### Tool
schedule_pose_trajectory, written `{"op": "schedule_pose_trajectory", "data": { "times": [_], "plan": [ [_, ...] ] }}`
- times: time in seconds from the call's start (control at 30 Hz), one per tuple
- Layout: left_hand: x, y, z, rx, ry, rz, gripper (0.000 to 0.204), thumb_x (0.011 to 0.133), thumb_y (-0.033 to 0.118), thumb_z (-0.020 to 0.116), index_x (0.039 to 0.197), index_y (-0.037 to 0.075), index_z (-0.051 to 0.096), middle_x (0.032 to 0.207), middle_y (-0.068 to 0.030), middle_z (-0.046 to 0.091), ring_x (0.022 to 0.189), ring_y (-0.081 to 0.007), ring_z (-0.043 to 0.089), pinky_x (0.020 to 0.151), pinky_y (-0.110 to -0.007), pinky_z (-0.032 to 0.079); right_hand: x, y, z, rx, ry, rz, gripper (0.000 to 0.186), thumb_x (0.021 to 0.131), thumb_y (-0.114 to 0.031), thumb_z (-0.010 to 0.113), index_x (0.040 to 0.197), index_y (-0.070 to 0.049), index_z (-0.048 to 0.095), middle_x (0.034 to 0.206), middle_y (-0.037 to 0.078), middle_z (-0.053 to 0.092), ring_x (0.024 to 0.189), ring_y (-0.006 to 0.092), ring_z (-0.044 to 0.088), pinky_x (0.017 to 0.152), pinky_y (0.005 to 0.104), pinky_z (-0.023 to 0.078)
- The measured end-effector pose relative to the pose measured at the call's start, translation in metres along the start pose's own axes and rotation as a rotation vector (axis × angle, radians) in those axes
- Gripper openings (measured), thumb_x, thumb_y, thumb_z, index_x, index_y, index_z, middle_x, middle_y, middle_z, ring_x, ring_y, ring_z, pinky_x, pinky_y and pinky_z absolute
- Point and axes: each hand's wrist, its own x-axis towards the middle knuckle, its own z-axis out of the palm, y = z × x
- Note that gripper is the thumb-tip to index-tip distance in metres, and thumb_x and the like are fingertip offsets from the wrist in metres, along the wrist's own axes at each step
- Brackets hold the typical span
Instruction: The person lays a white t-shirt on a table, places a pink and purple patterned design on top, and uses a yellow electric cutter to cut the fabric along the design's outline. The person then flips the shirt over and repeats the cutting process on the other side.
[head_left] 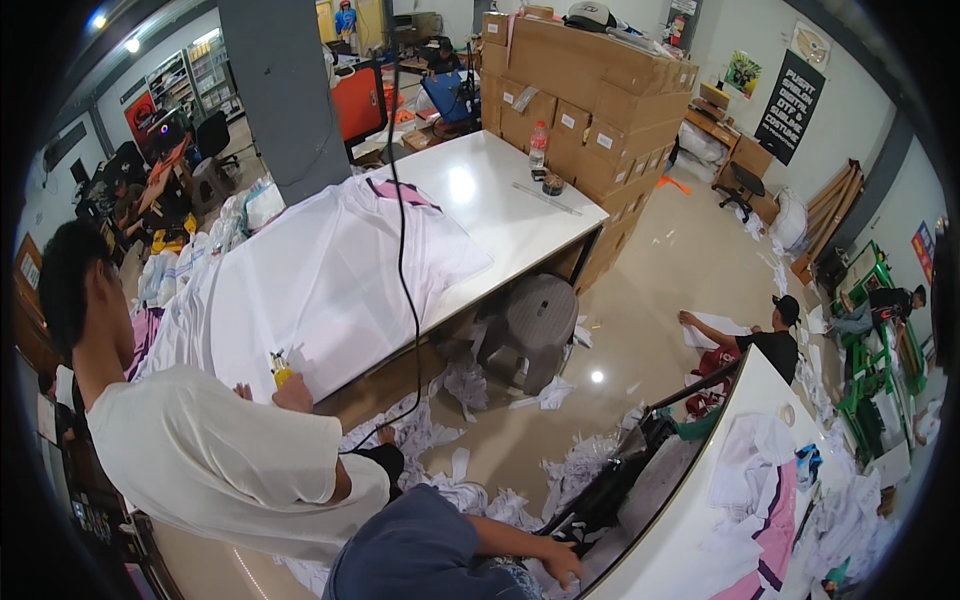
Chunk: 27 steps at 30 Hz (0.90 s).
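Beside the white worktop (670,550), the right hand (560,564), grasp unclear, is near crumpled white cloth scraps (512,508): likely soft, edge-pinchable.

2 white tbls up: near tbl (762,390) just right of the fingers (573,574) of the R hand (555,558), far tbl (510,225) well ahead-left w/ 1 bottle (538,148), 1 ruler (547,199), 1 sm. container (552,185). Straight ahead of fingers, 1 gray stool (542,312); off left, 1 yellow tool (280,374), 1 blk cord (402,235).
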Motion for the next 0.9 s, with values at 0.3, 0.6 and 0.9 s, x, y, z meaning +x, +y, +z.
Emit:
{"op": "schedule_pose_trajectory", "data": {
  "times": [0.3,0.6,0.9],
  "plan": [
    [-0.156,-0.125,-0.044,-0.292,0.196,-0.677,0.074,0.102,0.070,0.047,0.135,0.010,0.072,0.136,-0.0229,0.070,0.130,-0.0427,0.063,0.111,-0.055,0.045,0.160,-0.075,0.034,0.141,-0.121,-0.104,0.048,0.096,-0.034,0.064,0.132,-0.003,0.065,0.137,0.025,0.062,0.130,0.0446,0.058,0.108,0.0548,0.045],
    [-0.191,-0.244,-0.221,-0.375,0.532,-1.044,0.063,0.104,0.059,0.049,0.142,0.013,0.067,0.146,-0.0179,0.066,0.135,-0.0410,0.061,0.113,-0.052,0.047,0.387,-0.096,0.108,0.197,-0.204,-0.156,0.048,0.094,-0.022,0.065,0.136,-0.001,0.061,0.139,0.028,0.058,0.131,0.0470,0.055,0.111,0.0545,0.042],
    [-0.159,-0.325,-0.493,-0.393,1.438,-0.660,0.037,0.104,0.035,0.060,0.123,0.007,0.073,0.124,-0.0192,0.074,0.115,-0.0385,0.071,0.099,-0.046,0.054,0.635,-0.168,0.128,0.382,-0.026,-0.323,0.044,0.082,0.000,0.065,0.125,0.004,0.059,0.128,0.025,0.057,0.118,0.0477,0.058,0.105,0.0527,0.045]
  ]
}}
